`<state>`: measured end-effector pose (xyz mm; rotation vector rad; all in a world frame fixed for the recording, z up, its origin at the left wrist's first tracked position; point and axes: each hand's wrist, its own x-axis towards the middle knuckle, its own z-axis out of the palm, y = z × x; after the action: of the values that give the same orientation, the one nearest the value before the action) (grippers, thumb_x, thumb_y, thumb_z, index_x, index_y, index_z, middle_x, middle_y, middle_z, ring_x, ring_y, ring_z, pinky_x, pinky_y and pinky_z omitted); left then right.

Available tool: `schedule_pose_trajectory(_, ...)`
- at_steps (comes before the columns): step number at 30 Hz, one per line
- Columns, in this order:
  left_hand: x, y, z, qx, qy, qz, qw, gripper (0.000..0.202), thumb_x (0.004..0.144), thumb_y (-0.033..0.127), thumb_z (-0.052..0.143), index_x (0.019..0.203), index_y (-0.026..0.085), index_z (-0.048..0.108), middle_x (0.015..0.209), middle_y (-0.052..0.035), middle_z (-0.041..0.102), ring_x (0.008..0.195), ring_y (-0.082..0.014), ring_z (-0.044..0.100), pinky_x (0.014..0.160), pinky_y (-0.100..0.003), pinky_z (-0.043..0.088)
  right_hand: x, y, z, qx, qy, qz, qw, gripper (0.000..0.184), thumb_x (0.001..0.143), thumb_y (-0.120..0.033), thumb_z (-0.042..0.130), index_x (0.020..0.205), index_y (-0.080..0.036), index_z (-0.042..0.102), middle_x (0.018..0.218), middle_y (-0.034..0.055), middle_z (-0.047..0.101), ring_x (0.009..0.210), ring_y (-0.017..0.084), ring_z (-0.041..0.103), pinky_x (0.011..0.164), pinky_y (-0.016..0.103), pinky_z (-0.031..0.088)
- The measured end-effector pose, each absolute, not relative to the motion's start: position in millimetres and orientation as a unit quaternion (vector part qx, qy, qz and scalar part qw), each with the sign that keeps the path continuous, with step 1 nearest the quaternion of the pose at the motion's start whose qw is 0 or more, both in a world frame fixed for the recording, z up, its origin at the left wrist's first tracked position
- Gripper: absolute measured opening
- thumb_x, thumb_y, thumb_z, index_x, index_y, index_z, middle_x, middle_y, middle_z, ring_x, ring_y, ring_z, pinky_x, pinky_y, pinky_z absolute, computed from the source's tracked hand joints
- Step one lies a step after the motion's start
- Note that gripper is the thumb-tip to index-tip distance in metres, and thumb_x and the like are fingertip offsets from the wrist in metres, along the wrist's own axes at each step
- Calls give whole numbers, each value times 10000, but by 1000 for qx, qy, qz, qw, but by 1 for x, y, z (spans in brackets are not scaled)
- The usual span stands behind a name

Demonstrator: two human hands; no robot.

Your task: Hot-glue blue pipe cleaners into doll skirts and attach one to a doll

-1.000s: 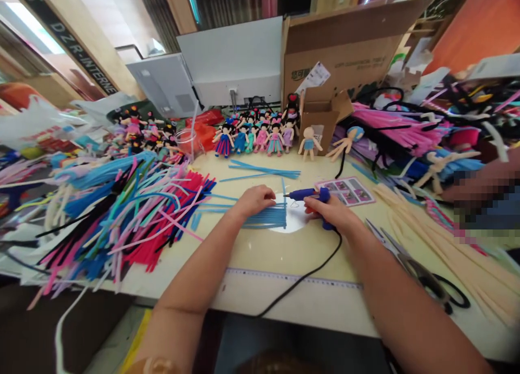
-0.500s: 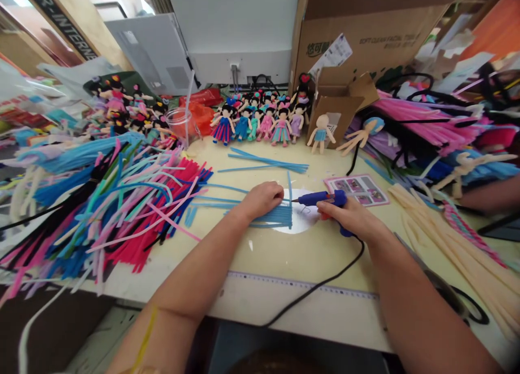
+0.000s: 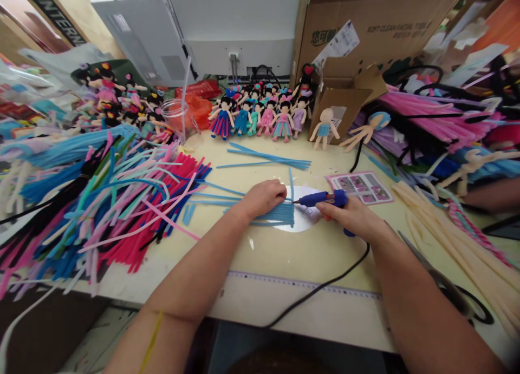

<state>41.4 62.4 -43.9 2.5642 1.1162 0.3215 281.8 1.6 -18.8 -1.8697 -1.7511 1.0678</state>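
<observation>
My left hand (image 3: 266, 197) is closed, its fingertips pinching a blue pipe cleaner at the upper edge of a row of blue pipe cleaners (image 3: 276, 217) laid side by side. Across their right ends runs one crosswise blue pipe cleaner (image 3: 291, 182), its far end sticking out beyond the row. My right hand (image 3: 345, 214) grips a blue hot glue gun (image 3: 317, 199) pointing left. The nozzle tip is at the crosswise pipe cleaner, close to my left fingertips; whether it touches cannot be made out. Beneath the row's right end lies a white oval sheet (image 3: 306, 220).
Colourful pipe cleaners (image 3: 134, 211) are heaped at left, with more blue ones (image 3: 268, 160) farther back. Small dolls (image 3: 255, 117) stand before a monitor (image 3: 239, 27). A printed card (image 3: 361, 187), scissors (image 3: 439, 279) and beige pipe cleaners (image 3: 459, 244) lie at right. The gun's black cord (image 3: 317, 290) crosses the ruler (image 3: 284, 282).
The head view has shifted slightly. Both hands stay almost where they were, with the glue gun's tip still at the crosswise pipe cleaner.
</observation>
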Motion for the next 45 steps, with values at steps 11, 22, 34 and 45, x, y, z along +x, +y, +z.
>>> schedule_pose_trajectory(11,42,57,-36,907,391,95,120,171,886,169,481,874,197,649,907,-33,623,891,-165,575,768,-269,449,279,2,-17,-656,-623,378,196,394,712,-568,608,607,-188,610,562,13,570,545,147,500,480,259,362)
schedule_pose_trajectory(22,49,37,-14,921,375,59,-87,111,910,164,492,921,172,601,919,-73,582,893,-206,530,708,-302,438,279,1,-15,-665,-615,380,188,371,721,-545,601,602,-193,594,566,9,577,542,145,497,493,263,360)
schedule_pose_trajectory(34,45,53,-34,907,406,72,86,176,906,187,473,896,203,648,938,-44,622,924,-182,569,755,-276,449,279,2,-16,-661,-620,377,191,365,738,-530,600,603,-190,601,543,6,556,507,136,485,448,252,343)
schedule_pose_trajectory(45,42,58,-39,891,409,101,171,157,852,178,523,864,199,678,903,-25,648,879,-165,593,789,-267,453,277,1,-14,-675,-608,377,183,337,727,-511,624,617,-193,637,533,14,561,507,142,493,463,262,363)
